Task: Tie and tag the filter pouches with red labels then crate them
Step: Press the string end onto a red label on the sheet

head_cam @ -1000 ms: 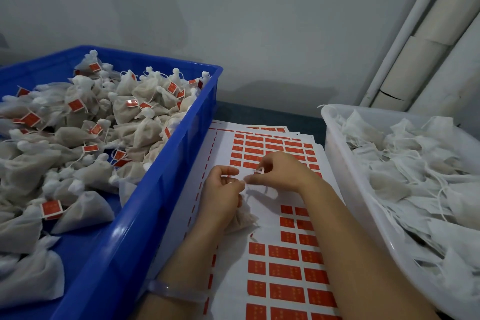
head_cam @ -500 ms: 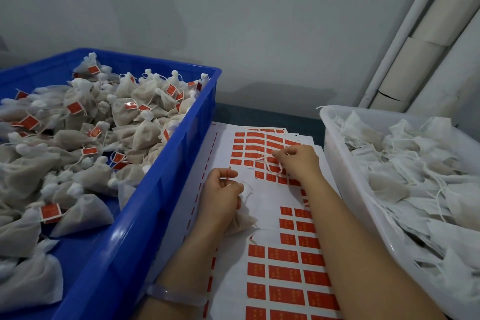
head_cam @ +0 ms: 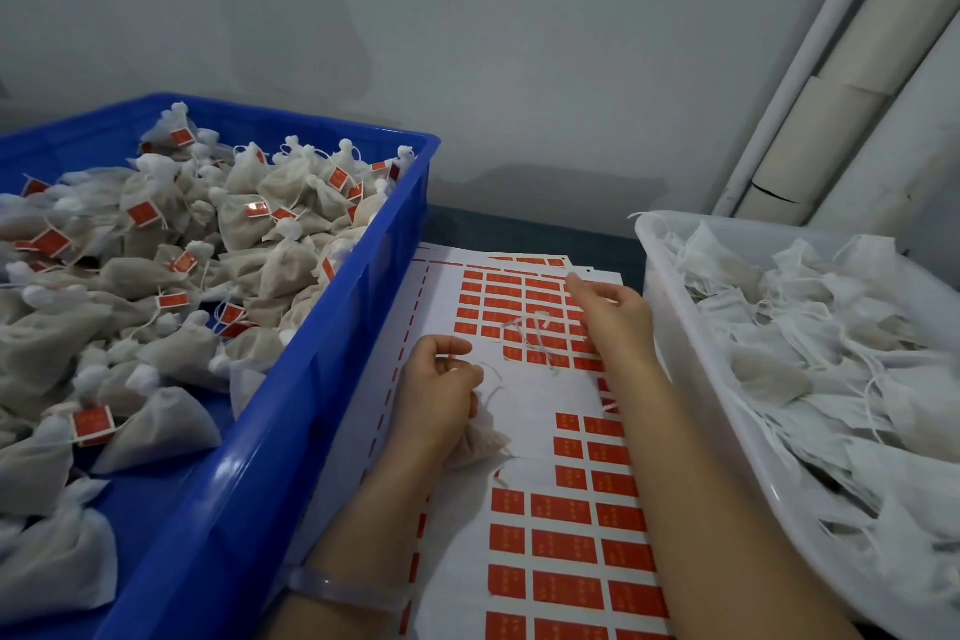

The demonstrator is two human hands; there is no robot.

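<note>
Resting on the label sheet point(head_cam: 524, 395), a filter pouch point(head_cam: 480, 444) is clasped in the closed left hand point(head_cam: 441, 387), its body mostly hidden beneath the palm; its white string point(head_cam: 530, 333) trails toward one o'clock; the right hand point(head_cam: 613, 309) is stretched over the red labels point(head_cam: 498, 299) at twelve o'clock, fingers loosely spread, whether anything is pinched cannot be told; tagged pouches fill the blue crate point(head_cam: 291, 431) at nine o'clock; untied pouches lie in the white tub point(head_cam: 675, 327) at three o'clock, cut off by the frame edge.
</note>
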